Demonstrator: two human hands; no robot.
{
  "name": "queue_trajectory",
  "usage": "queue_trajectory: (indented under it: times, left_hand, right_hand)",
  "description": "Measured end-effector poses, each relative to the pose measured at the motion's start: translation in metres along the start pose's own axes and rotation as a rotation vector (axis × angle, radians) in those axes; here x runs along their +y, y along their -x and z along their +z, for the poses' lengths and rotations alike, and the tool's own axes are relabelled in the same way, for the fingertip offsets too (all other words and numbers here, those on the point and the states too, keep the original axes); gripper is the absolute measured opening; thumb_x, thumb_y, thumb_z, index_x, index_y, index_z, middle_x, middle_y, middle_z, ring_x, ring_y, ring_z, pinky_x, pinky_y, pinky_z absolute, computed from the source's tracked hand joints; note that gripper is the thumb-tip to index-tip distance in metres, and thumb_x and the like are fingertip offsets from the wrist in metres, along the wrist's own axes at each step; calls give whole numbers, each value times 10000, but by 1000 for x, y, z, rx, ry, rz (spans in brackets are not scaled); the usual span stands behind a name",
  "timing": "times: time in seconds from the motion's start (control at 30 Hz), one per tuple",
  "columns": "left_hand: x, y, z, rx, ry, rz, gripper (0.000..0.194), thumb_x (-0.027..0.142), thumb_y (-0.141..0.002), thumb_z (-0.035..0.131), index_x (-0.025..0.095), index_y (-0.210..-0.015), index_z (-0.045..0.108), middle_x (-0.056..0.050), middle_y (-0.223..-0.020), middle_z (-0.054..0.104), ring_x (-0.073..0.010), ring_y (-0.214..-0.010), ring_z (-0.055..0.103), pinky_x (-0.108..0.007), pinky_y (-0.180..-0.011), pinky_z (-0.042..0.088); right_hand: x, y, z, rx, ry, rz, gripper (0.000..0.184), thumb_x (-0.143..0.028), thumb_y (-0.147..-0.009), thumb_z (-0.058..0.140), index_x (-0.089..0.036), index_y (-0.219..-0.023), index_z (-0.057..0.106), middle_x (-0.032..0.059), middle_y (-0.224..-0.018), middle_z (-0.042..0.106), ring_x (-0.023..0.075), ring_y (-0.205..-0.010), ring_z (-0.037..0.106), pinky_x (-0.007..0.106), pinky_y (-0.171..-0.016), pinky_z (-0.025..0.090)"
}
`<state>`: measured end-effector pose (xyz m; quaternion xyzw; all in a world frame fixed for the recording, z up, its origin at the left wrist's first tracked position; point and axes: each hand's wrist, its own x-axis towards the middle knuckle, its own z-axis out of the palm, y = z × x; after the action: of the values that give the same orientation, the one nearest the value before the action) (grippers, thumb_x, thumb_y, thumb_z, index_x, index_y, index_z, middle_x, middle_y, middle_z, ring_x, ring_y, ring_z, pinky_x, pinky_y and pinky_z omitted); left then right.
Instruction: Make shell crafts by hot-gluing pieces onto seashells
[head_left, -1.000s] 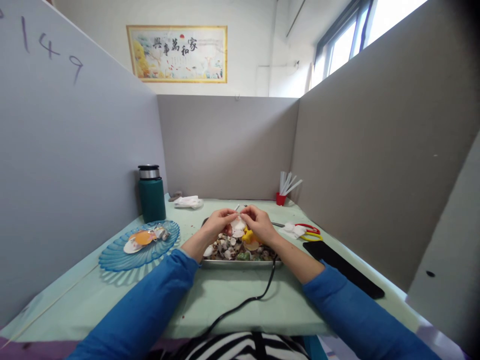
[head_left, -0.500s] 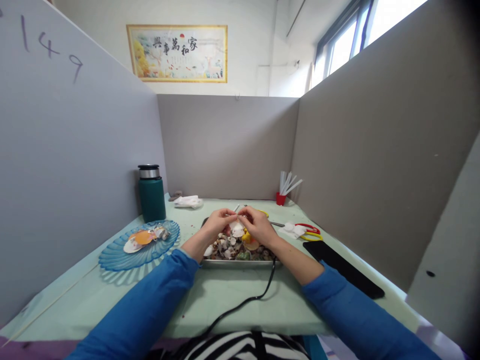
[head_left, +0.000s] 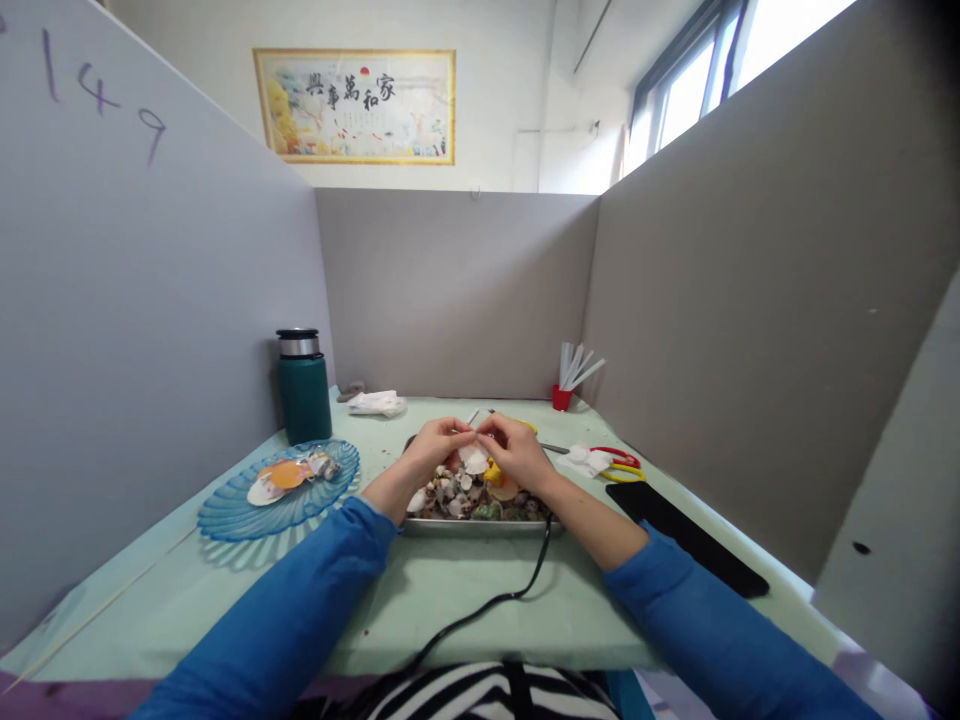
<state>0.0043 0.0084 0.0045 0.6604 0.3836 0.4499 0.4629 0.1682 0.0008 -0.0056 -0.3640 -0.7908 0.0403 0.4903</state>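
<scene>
My left hand (head_left: 444,442) and my right hand (head_left: 511,447) meet fingertip to fingertip above a metal tray (head_left: 480,528). Both are closed in a pinch; whatever is between the fingers is too small and hidden to name. Right under the fingertips shows a white fan-shaped shell (head_left: 474,458); whether it is held or lies on the pile I cannot tell. Mixed small seashells (head_left: 454,492) fill the tray. A yellow object (head_left: 493,474) sits beside my right hand, partly covered by it.
At left stand a blue scalloped plate (head_left: 225,510) holding shells and a green bottle (head_left: 304,400). Scissors (head_left: 626,468), white tissue (head_left: 589,460) and a black slab (head_left: 686,538) lie right. Behind is a red cup (head_left: 562,398) of white sticks. A black cord (head_left: 495,602) crosses the front.
</scene>
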Motion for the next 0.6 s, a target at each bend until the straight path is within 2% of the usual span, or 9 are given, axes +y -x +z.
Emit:
queue_trajectory:
  times: [0.3, 0.6]
  left_hand:
    - [1, 0, 1, -11, -30, 4, 288, 378, -704, 635, 128, -816, 545, 69, -480, 464, -42, -322, 418, -152, -328, 272]
    - [4, 3, 3, 8, -116, 90, 323, 375, -744, 597, 143, -961, 536, 74, -453, 471, -55, -318, 425, -149, -342, 285]
  right_hand:
    - [1, 0, 0, 0, 10, 17, 130, -269, -805, 502, -178, -826, 592, 2, -686, 598, 118, -604, 512, 208, -569, 358]
    - [3, -2, 2, 12, -28, 67, 149, -280, -808, 489, -174, -868, 575, 1, -698, 600, 119, -605, 523, 214, -575, 371]
